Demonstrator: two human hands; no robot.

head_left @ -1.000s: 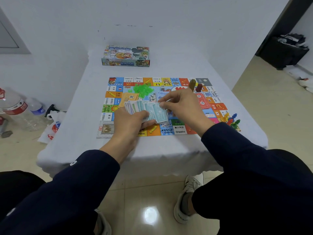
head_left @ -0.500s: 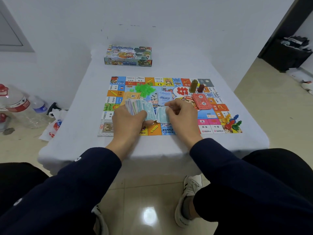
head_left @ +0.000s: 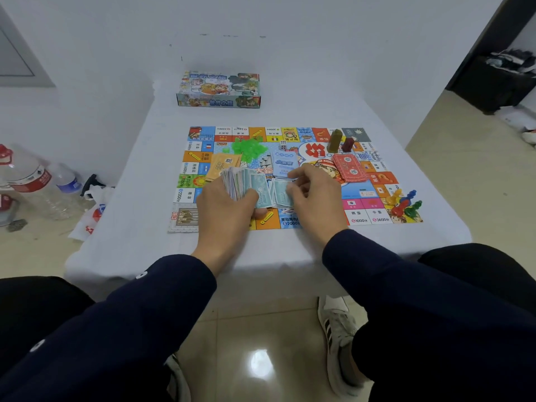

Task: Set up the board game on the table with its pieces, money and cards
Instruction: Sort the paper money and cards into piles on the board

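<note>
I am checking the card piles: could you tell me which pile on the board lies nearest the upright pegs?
The red pile, just below the two pegs; the orange and blue piles lie further left.

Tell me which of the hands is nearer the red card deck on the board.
Right. The right hand sits just left of the red card deck, pinching teal bills. The left hand is farther left, gripping the fanned money stack.

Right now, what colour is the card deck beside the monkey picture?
Red card deck, seen from the head view.
</note>
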